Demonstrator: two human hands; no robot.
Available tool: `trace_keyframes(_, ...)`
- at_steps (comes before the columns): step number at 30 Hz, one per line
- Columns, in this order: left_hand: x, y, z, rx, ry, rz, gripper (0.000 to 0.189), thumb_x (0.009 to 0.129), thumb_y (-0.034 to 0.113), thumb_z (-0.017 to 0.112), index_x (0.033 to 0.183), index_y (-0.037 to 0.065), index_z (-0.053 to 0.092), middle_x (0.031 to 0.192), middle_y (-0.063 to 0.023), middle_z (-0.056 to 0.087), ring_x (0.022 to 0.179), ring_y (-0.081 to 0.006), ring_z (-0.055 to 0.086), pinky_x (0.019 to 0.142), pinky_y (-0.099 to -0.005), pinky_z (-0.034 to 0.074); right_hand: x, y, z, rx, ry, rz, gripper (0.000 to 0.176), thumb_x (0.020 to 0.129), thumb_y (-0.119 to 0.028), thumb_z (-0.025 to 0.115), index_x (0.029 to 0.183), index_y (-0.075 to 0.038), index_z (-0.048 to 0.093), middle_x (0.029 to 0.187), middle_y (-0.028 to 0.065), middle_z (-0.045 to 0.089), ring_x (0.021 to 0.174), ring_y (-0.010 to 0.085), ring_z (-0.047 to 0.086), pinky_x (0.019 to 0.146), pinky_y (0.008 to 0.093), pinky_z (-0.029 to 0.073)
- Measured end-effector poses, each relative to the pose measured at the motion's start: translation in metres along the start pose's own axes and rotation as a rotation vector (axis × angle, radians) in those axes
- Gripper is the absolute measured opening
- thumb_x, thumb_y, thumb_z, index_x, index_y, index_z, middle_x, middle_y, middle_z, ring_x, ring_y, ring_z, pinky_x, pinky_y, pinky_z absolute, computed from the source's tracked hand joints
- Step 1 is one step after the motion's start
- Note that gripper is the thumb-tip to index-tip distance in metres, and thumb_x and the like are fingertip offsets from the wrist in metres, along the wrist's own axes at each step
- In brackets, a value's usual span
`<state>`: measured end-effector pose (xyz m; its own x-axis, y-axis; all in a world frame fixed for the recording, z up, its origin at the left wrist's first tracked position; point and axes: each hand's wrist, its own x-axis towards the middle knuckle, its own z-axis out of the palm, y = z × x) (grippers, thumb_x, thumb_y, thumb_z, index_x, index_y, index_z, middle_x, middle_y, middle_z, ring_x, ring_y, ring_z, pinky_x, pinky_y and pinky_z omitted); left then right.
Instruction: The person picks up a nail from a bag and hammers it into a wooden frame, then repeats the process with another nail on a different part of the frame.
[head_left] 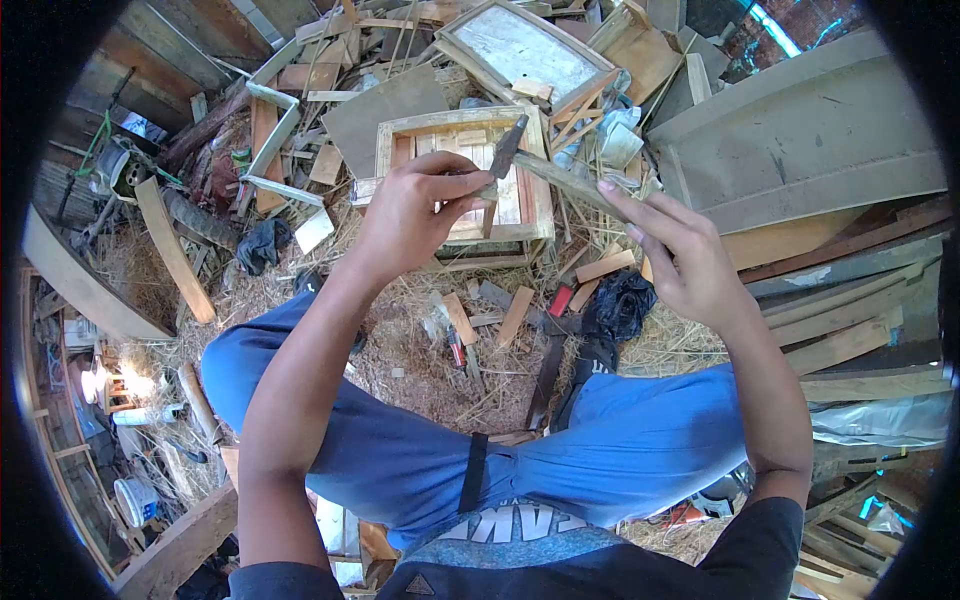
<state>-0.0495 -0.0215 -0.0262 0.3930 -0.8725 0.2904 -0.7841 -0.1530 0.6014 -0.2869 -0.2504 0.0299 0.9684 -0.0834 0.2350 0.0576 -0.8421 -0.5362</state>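
Observation:
My right hand [685, 250] is closed around the wooden handle of a hammer [575, 183]. The dark metal head of the hammer points left and lies right at the fingertips of my left hand [420, 210]. Thumb and fingers of that left hand are pinched together on a small, narrow brownish piece [489, 212]; I cannot tell what it is. Behind and below both hands sits a wooden box-like frame [541, 215] with light slats inside, partly covered by my left hand and the hammer.
Wood offcuts [515, 316], a red-handled tool [457, 352] and a black plastic bag [622, 303] lie on the straw-strewn ground between my knees. A framed panel [520, 50] leans at the back amid scrap wood. Long boards [850, 330] are stacked on the right.

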Motion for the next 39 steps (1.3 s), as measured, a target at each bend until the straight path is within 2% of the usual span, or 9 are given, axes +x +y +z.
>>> trace_keyframes(2,-0.0001,0.0002,-0.0003,0.008,-0.002,-0.001,0.037,0.085,0.001,0.078,0.121,0.01,0.079,0.118,-0.0111,0.074,0.101,-0.0315,0.074,0.086,-0.0401,0.058,0.0005,-0.0024,-0.0001,-0.002,0.011,-0.005,0.059,0.096,0.009,0.059,0.152,-0.009,0.06,0.087,0.0158,0.055,0.073,0.0268,0.051,0.07,0.0332,0.047)
trace_keyframes(5,0.0004,-0.002,0.0007,0.007,0.0,0.012,0.037,0.086,0.001,0.078,0.122,0.011,0.079,0.119,-0.0104,0.074,0.101,-0.0312,0.074,0.085,-0.0397,0.058,0.0017,-0.0065,-0.0024,0.053,0.022,0.074,0.062,0.096,0.005,0.062,0.154,-0.017,0.058,0.094,0.0188,0.06,0.078,0.0378,0.059,0.074,0.0432,0.053)
trace_keyframes(8,0.0004,-0.003,0.0019,-0.008,-0.004,-0.007,0.037,0.086,0.001,0.078,0.122,0.011,0.079,0.119,-0.0103,0.074,0.101,-0.0307,0.074,0.085,-0.039,0.058,0.0012,-0.0043,0.0004,0.073,0.095,0.024,0.062,0.096,0.006,0.061,0.154,-0.017,0.058,0.095,0.0181,0.06,0.077,0.0364,0.059,0.073,0.0404,0.054)
trace_keyframes(11,0.0008,-0.003,0.001,-0.023,-0.014,-0.015,0.038,0.086,0.0,0.078,0.122,0.011,0.079,0.119,-0.0102,0.074,0.101,-0.0301,0.075,0.084,-0.0385,0.059,0.0005,-0.0031,-0.0016,-0.116,-0.055,0.024,0.062,0.096,0.008,0.06,0.153,-0.015,0.059,0.095,0.0184,0.059,0.076,0.0325,0.057,0.072,0.0362,0.052)
trace_keyframes(20,0.0005,-0.0021,0.0013,-0.005,0.002,-0.006,0.039,0.085,-0.001,0.078,0.122,0.012,0.079,0.119,-0.0095,0.074,0.099,-0.03,0.074,0.085,-0.0393,0.059,0.0034,-0.0021,0.0026,0.085,0.202,-0.051,0.069,0.092,0.009,0.06,0.154,-0.022,0.058,0.098,0.0177,0.062,0.082,0.0386,0.062,0.076,0.0426,0.056)
trace_keyframes(22,0.0008,-0.0029,0.0007,-0.005,-0.012,-0.004,0.038,0.086,-0.001,0.078,0.122,0.012,0.08,0.119,-0.0095,0.074,0.1,-0.0304,0.074,0.085,-0.0393,0.059,0.001,-0.0027,-0.0051,-0.161,-0.078,0.019,0.065,0.095,0.008,0.06,0.154,-0.018,0.059,0.097,0.0183,0.061,0.079,0.0375,0.06,0.075,0.0356,0.055)
trace_keyframes(31,0.0009,-0.0018,0.0023,-0.015,0.011,-0.003,0.036,0.088,0.002,0.079,0.122,0.011,0.079,0.119,-0.0097,0.074,0.099,-0.0302,0.074,0.083,-0.0391,0.058,0.002,-0.0043,0.0036,0.075,0.183,-0.004,0.066,0.095,0.007,0.061,0.154,-0.021,0.058,0.099,0.0169,0.063,0.082,0.0374,0.063,0.075,0.042,0.055)
trace_keyframes(34,0.0012,-0.0012,0.002,-0.032,0.002,-0.016,0.035,0.088,0.002,0.079,0.122,0.011,0.079,0.119,-0.01,0.074,0.099,-0.0302,0.074,0.082,-0.0391,0.058,0.0003,-0.003,-0.0039,-0.029,0.001,0.02,0.062,0.096,0.008,0.061,0.153,-0.017,0.059,0.097,0.0178,0.061,0.08,0.035,0.06,0.074,0.0357,0.054)
trace_keyframes(39,0.0014,-0.0001,0.0023,-0.043,0.007,-0.017,0.036,0.087,0.001,0.079,0.121,0.01,0.079,0.118,-0.0107,0.074,0.098,-0.0307,0.074,0.082,-0.0396,0.058,-0.0011,-0.0012,-0.0023,0.018,-0.016,0.086,0.063,0.096,0.009,0.059,0.153,-0.018,0.059,0.096,0.0187,0.061,0.081,0.0332,0.062,0.075,0.0378,0.054)
